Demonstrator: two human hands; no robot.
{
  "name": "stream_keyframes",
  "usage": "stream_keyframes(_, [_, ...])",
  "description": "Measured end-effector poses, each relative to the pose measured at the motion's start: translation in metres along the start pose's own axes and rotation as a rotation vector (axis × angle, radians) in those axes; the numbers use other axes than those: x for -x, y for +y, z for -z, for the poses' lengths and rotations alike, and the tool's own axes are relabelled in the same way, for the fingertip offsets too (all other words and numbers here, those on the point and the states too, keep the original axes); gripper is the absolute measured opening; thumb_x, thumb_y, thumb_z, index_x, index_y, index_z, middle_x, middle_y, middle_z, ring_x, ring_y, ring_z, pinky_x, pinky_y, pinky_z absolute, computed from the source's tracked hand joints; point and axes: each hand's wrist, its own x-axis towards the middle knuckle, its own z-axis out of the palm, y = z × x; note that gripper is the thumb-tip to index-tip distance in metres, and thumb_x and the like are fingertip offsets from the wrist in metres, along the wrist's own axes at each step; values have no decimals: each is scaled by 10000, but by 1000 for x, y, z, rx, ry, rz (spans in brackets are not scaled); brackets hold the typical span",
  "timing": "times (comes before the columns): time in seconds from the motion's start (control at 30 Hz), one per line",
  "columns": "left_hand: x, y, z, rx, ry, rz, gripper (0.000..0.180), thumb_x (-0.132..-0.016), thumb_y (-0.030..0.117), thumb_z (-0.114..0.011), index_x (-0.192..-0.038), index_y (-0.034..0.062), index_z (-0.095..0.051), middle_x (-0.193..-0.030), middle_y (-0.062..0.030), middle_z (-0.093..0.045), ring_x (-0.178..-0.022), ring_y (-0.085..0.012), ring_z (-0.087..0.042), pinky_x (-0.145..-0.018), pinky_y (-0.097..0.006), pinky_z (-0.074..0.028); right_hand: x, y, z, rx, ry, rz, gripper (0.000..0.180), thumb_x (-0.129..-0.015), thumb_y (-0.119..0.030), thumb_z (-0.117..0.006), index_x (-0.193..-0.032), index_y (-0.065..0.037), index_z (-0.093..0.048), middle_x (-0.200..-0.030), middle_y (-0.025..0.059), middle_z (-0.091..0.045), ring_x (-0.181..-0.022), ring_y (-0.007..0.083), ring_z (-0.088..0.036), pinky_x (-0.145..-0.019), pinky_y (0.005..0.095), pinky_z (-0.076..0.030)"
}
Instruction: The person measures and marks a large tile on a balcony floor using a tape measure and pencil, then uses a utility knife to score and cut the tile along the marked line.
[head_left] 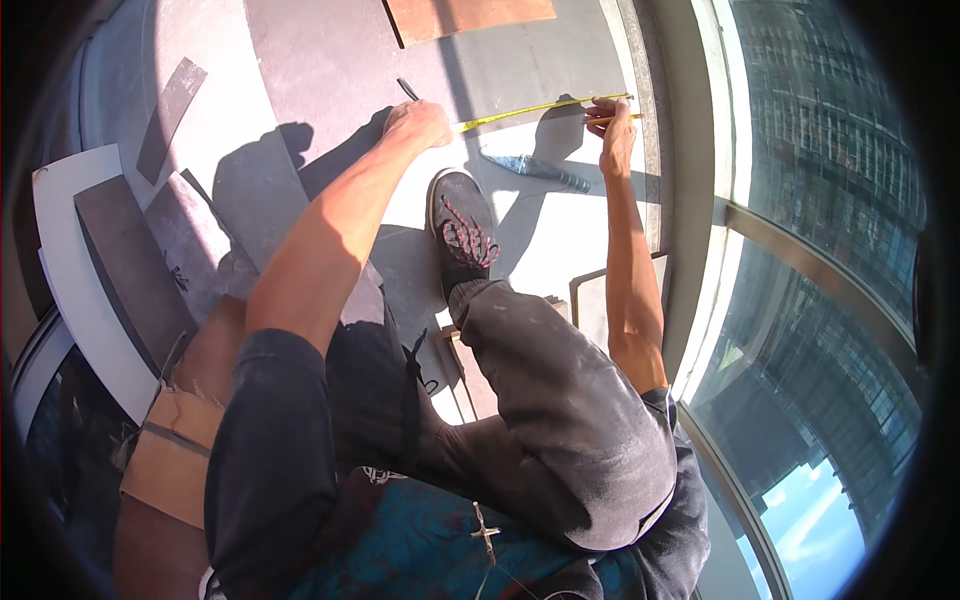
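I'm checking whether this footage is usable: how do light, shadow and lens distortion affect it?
Head view: harsh sunlight washes out floor around the clear bottle; hard shadow lies left of the left hand; tape measure shows yellow, markings too small to read; fisheye blackens the corners, bends the window frame.

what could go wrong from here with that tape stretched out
The yellow measuring tape spans from the left hand to the right hand; if either end slips, it might shift or spring back.

What looks like a clear plastic bottle lies near the dark lace-up shoe, so it could be kicked or stepped on.
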Motion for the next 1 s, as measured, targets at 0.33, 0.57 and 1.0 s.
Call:
stream_keyframes(0.33, [-9,6,-6,19,4,-5,370,-820,169,-561,-1147,16,-643,-1185,-190,-623,-1056,-365,-625,-831,-506,-548,-2,-20,-54,33,-473,97,246,-907,-278,-637,-884,-38,-591,-785,21,-600,-690,87,-550,-633,225,-456])
stream_keyframes(0.57, [-15,5,-8,9,-12,22,365,-833,193,-578,-1146,18,-644,-1175,-182,-628,-1035,-369,-632,-781,-535,-560,-10,-2,-82,251,-712,97,151,-883,-172,-636,-840,-46,-564,-765,28,-616,-706,79,-549,-643,228,-469])
stream_keyframes(1.0, [-13,10,-4,10,-45,33,374,-857,212,-566,-1168,14,-627,-1197,-175,-616,-1033,-369,-630,-770,-555,-559,-9,0,-88,532,-821,168,261,-796,-276,-635,-739,-36,-551,-653,19,-541,-652,114,-508,-624,279,-435])
